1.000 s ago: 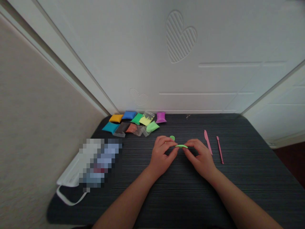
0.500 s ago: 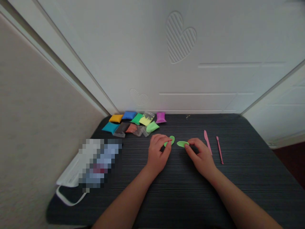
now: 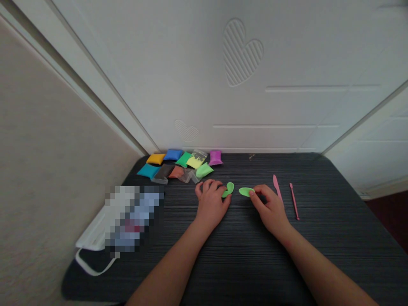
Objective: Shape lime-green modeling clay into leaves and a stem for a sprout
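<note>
Two flat leaf-shaped pieces of green clay lie on the dark table [image 3: 242,255]. My left hand [image 3: 210,204] rests palm down with its thumb and forefinger pinching the edge of the left green piece [image 3: 228,189]. My right hand [image 3: 269,206] is curled, its forefinger and thumb pinching the near edge of the right green piece [image 3: 246,191]. The two pieces lie a little apart, not touching.
Several small coloured clay packets [image 3: 180,165] sit at the back left of the table. A pink plastic knife [image 3: 276,187] and a thin pink stick tool [image 3: 294,200] lie right of my right hand. A white bag [image 3: 95,238] with a blurred patch sits at the left edge.
A second ago both hands held one green piece between them above the table. Now that piece lies on the table under my right fingers, and my left hand has moved to the other piece.
</note>
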Demonstrator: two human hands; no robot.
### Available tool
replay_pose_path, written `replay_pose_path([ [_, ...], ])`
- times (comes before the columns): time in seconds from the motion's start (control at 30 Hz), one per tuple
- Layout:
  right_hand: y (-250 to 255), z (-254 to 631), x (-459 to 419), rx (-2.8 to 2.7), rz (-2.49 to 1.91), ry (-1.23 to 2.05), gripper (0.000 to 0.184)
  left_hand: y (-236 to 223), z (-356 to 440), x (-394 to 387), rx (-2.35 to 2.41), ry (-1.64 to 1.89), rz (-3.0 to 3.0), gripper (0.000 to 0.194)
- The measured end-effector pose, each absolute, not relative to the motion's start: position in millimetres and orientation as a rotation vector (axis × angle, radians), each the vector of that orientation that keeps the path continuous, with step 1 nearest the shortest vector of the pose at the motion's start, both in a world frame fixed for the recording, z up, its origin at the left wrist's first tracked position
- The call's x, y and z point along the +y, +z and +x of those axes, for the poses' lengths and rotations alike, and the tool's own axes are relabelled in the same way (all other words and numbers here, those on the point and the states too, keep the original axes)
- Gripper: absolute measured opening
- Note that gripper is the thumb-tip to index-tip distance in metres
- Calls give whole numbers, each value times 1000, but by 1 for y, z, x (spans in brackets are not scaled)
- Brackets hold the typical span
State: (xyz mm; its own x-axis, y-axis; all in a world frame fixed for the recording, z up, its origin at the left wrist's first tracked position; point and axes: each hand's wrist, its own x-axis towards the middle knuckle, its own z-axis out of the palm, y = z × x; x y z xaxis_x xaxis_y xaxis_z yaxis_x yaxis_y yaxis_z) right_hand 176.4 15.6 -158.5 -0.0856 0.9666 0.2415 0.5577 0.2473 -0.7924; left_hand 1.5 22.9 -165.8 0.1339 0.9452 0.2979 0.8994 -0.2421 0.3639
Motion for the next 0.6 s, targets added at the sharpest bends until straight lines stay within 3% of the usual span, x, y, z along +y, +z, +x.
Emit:
replay_pose_path([
  [0.4,-162,176,18,-1818,-1425,667,12,-172,2,26,1722,751,2049,5],
  [0.6,-159,178,17,-1830,-1404,659,12,-164,-1,30,1527,1038,1548,22],
])
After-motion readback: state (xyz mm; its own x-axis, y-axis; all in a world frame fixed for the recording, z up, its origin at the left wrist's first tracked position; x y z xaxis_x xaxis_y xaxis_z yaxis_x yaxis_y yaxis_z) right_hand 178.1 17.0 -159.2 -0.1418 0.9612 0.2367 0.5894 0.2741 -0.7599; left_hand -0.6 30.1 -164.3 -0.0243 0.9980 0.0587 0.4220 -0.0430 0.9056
